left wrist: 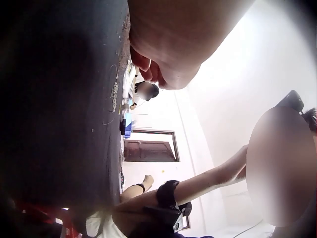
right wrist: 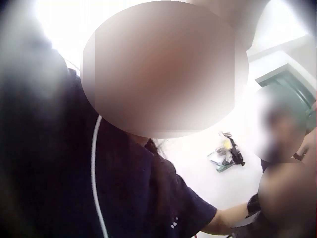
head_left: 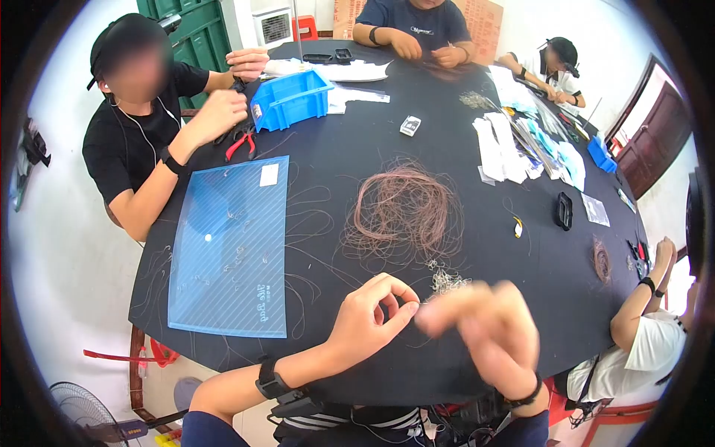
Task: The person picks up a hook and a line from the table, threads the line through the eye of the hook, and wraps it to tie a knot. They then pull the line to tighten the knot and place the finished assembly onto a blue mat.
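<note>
Above the front of the table, my left hand (head_left: 376, 313) has its fingers curled and the tips of thumb and forefinger pressed together on something very small. My right hand (head_left: 491, 328), blurred, is raised beside it with its fingers bent and reaches in near the left fingertips; I cannot tell what it holds. Just beyond the hands lies a pile of small silvery hooks (head_left: 447, 280). A loose coil of brownish fishing line (head_left: 406, 212) spreads behind the pile. The left wrist view has the left hand (left wrist: 173, 44) large at the top.
At the left lies a blue file bag (head_left: 227, 253) bearing small hooks with line ends. Behind it are red-handled pliers (head_left: 240, 145) and a blue bin (head_left: 292, 100). A small white box (head_left: 410, 126) and a black tray (head_left: 564, 211) lie farther off. Several people sit around the table.
</note>
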The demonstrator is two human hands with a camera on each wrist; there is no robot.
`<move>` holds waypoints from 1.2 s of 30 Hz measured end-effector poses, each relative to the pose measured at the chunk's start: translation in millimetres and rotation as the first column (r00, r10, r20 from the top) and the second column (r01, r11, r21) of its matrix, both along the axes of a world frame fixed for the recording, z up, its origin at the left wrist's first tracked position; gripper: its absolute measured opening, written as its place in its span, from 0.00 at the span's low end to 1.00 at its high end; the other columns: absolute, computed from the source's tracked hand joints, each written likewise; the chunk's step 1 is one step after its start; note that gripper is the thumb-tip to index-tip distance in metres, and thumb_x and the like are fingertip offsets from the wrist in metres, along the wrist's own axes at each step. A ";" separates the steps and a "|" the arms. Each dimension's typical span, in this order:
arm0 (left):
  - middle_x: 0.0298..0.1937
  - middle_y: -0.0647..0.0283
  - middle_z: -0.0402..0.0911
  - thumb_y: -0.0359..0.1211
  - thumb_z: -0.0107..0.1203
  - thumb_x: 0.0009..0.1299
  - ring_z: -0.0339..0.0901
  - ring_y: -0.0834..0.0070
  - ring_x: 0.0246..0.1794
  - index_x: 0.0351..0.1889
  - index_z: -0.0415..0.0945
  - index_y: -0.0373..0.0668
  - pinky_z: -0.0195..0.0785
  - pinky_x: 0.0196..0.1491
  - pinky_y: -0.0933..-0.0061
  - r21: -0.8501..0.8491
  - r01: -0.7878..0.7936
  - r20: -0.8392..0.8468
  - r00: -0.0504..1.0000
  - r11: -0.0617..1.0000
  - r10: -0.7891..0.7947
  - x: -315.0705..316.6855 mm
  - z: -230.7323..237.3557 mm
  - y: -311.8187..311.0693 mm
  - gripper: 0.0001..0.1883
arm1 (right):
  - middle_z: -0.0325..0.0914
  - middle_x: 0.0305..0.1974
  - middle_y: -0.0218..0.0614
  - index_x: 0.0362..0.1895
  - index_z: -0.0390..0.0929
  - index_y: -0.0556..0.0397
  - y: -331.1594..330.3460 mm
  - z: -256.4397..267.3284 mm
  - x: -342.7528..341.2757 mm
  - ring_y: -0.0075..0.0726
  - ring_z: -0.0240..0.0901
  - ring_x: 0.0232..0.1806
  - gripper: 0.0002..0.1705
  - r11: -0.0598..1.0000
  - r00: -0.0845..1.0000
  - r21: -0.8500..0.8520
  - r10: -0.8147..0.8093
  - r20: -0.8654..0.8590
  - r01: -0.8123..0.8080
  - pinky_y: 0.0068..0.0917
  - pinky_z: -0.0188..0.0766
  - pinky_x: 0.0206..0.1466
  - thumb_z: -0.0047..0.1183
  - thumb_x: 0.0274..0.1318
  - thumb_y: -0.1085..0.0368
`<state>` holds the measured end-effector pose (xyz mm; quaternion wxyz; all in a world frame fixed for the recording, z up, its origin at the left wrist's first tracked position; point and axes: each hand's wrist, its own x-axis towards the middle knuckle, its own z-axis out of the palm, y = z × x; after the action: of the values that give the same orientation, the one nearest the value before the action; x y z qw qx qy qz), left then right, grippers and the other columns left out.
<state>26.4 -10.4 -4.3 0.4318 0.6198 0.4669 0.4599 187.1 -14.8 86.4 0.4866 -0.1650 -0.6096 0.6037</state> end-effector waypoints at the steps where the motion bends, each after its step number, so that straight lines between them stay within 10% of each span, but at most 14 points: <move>1: 0.35 0.69 0.76 0.28 0.57 0.63 0.71 0.87 0.27 0.32 0.75 0.40 0.59 0.23 0.87 0.007 -0.011 0.015 1.000 1.000 0.011 -0.2 0.3 -0.4 0.03 | 0.71 0.48 0.50 0.44 0.65 0.57 16.2 -11.7 6.6 0.39 0.69 0.47 0.11 0.988 0.965 0.146 -0.092 0.244 0.057 0.32 0.64 0.51 0.44 0.56 0.69; 4: 0.36 0.68 0.76 0.27 0.57 0.63 0.71 0.88 0.27 0.32 0.75 0.39 0.60 0.24 0.88 0.016 -0.053 0.048 0.997 0.998 0.053 -0.8 3.0 -0.4 0.03 | 0.74 0.44 0.36 0.45 0.70 0.57 33.2 -44.6 7.1 0.29 0.71 0.45 0.12 0.963 0.823 0.186 -0.264 0.502 0.196 0.25 0.66 0.44 0.49 0.55 0.72; 10: 0.35 0.68 0.75 0.27 0.57 0.62 0.70 0.88 0.25 0.32 0.75 0.39 0.59 0.24 0.88 0.024 -0.080 0.046 0.996 0.997 0.079 -0.9 -2.2 1.4 0.03 | 0.76 0.36 0.33 0.40 0.72 0.57 42.6 -71.9 11.6 0.24 0.73 0.36 0.10 0.994 0.810 0.005 -0.094 0.579 0.111 0.21 0.67 0.35 0.55 0.55 0.68; 17: 0.34 0.69 0.75 0.26 0.58 0.62 0.70 0.88 0.25 0.32 0.75 0.39 0.60 0.22 0.87 0.000 -0.058 -0.001 0.998 0.998 0.058 -1.0 -4.8 2.5 0.03 | 0.76 0.30 0.31 0.35 0.74 0.56 39.6 -68.6 14.9 0.22 0.72 0.29 0.06 0.979 0.768 0.174 -0.193 0.611 0.108 0.19 0.66 0.29 0.57 0.53 0.69; 36: 0.35 0.65 0.80 0.27 0.55 0.65 0.77 0.83 0.32 0.43 0.72 0.39 0.63 0.26 0.85 -0.011 -0.002 0.057 0.998 1.000 0.002 1.1 -9.6 6.0 0.09 | 0.77 0.34 0.33 0.33 0.77 0.55 50.0 -98.0 27.2 0.21 0.71 0.29 0.06 0.895 0.829 0.328 -0.417 0.372 0.303 0.16 0.65 0.26 0.58 0.48 0.76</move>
<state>27.5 -4.5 -13.9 0.4480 0.6035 0.4576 0.4752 214.2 35.2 -11.6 0.4619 -0.3436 -0.7319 0.3646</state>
